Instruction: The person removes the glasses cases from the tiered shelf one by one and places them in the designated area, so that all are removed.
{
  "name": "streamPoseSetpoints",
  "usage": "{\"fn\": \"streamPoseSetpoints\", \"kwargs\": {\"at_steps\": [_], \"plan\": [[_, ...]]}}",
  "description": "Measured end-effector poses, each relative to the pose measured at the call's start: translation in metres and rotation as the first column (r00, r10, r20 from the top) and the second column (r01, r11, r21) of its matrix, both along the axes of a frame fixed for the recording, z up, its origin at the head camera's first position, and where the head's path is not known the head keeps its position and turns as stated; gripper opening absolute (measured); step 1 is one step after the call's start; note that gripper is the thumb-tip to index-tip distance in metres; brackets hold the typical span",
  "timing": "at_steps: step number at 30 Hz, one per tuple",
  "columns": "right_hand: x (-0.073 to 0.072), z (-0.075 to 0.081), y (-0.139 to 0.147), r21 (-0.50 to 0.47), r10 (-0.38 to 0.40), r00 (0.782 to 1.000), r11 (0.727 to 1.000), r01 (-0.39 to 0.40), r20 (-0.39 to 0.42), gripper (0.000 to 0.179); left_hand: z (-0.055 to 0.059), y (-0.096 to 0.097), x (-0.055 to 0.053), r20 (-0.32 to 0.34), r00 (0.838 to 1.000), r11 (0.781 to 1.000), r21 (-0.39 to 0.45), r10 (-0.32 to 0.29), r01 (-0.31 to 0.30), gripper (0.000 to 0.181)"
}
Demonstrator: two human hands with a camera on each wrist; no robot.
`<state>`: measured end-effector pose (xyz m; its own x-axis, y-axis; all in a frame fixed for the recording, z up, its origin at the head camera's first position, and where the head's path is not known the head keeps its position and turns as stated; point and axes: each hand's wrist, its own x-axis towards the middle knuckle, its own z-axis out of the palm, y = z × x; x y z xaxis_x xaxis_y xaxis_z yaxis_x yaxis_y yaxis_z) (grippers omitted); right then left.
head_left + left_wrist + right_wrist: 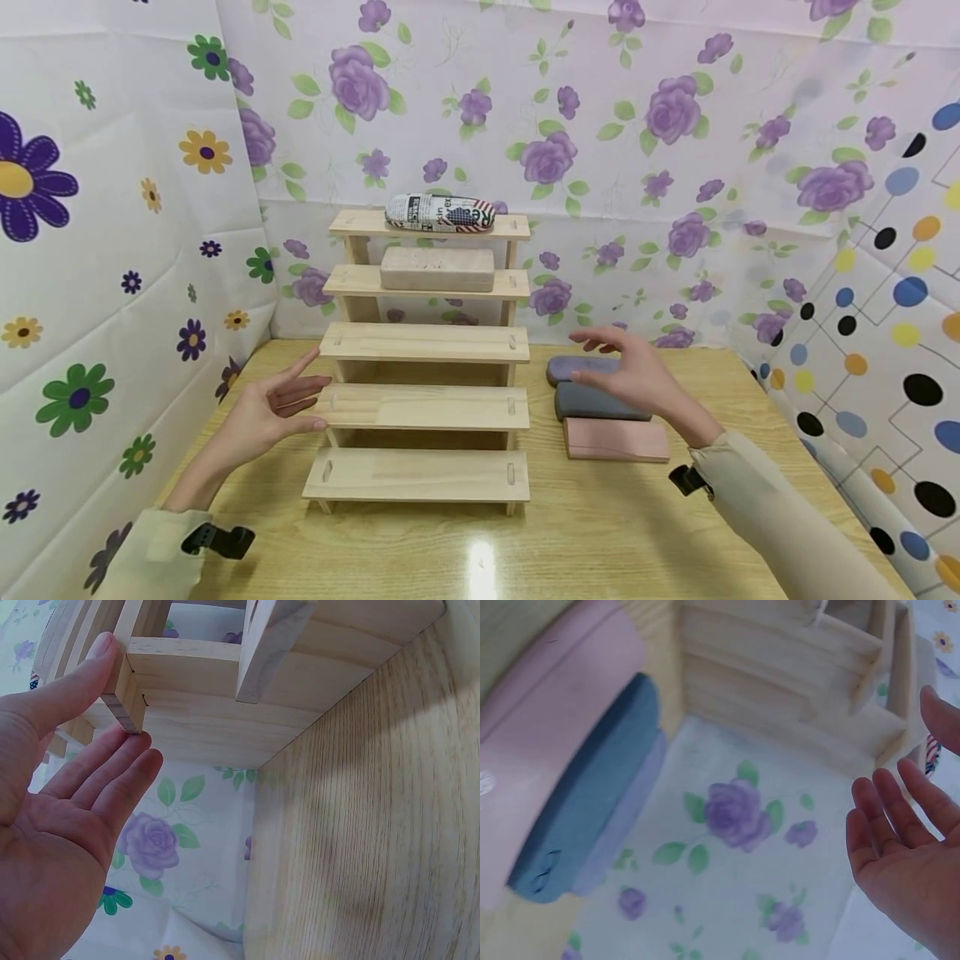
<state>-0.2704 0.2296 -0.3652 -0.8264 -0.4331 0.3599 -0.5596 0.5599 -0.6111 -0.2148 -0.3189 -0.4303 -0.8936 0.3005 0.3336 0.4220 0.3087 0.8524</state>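
At the left edge of the wooden rack (pixel 423 342), a bump from the relaxed, empty left hand (pixel 266 412) could topple the patterned case (pixel 440 214) atop it, while the loosely spread, empty right hand (pixel 637 373) hovers near the grey-blue case (pixel 596 402) right of the rack.

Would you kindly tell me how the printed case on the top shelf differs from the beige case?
The printed case bears a lettered pattern, while the beige case looks nearly plain. The printed case has rounded ends; the beige case is boxier. The printed case sits one shelf above the beige case. Both lie lengthwise on the wooden rack.
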Motion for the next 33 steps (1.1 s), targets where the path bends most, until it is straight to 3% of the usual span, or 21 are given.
{"fn": "streamPoseSetpoints", "kwargs": {"at_steps": [8, 18, 25, 33], "plan": [[-0.006, 0.023, -0.033, -0.052, -0.009, 0.999, 0.999, 0.007, -0.045, 0.054, 0.0, -0.001, 0.001, 0.003, 1.0, 1.0, -0.003, 0.001, -0.001, 0.101], [-0.026, 0.053, -0.067, -0.08, -0.024, 0.998, 0.997, 0.019, -0.064, 0.06, 0.002, -0.001, 0.0, 0.002, 1.0, 1.0, -0.007, 0.002, -0.002, 0.101], [-0.042, 0.06, -0.087, -0.087, 0.014, 0.997, 0.996, -0.021, -0.08, 0.063, 0.001, -0.001, -0.001, 0.01, 1.0, 1.0, 0.01, -0.01, 0.01, 0.101], [-0.058, 0.063, -0.104, -0.038, 0.021, 0.999, 0.999, -0.023, -0.04, 0.066, 0.0, 0.0, -0.001, 0.009, 1.0, 1.0, 0.003, -0.008, 0.008, 0.101]]}}
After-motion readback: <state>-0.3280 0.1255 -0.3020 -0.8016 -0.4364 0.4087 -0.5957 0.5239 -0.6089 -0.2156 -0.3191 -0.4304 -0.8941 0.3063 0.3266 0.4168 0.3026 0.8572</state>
